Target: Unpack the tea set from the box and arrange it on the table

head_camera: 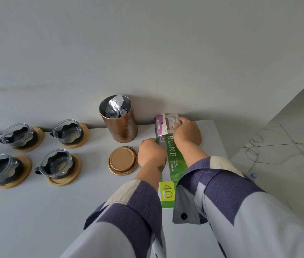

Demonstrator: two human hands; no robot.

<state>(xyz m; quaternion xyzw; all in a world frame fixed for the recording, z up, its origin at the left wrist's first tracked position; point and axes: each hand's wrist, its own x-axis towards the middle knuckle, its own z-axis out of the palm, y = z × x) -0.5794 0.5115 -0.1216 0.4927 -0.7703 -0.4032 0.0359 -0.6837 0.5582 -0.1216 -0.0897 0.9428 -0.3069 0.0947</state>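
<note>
White table (35,211) carries everything. Landmark: copper tin (120,123), upright, lid off, crumpled foil bag (115,107) inside. Right of the tin lies a long green folder (173,159); my right hand (187,132) pinches small cards (167,123) at its far end, my left hand (151,152) is curled closed against its left edge. Left of the tin: four glass cups (67,132) on wooden coasters (84,135), in two rows. Tin's lid (123,160) just in front of it.

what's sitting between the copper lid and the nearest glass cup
Nothing: the head view shows bare table between the lid and the cup on its wooden coaster.
</note>
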